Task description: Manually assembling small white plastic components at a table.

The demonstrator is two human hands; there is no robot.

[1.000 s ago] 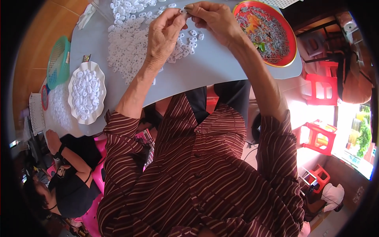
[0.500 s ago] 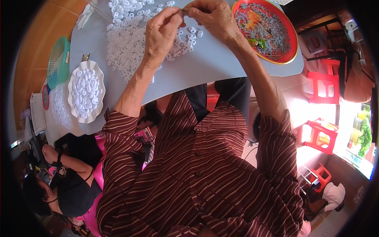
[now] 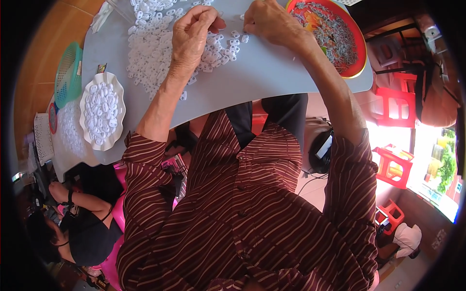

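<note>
My left hand is curled above the grey table, thumb and fingers pressed together; whatever they hold, if anything, is hidden. Beneath and beside it spreads a heap of small white plastic pieces with holes. My right hand is lowered to the tabletop, fingers bent down and drawn together next to a few loose white pieces; its fingertips are mostly hidden by the hand. Right of that hand sits a red round tray with many small grey metal pins, like screws, in it.
On the left stand a scalloped white dish of white pieces and a green basket. A clear bag of small white pieces lies nearby. A person in black sits lower left. Red stools stand on the right.
My hands, which met at the fingertips, have come apart. My right hand has moved right and down onto the table; my left has drawn slightly left.
</note>
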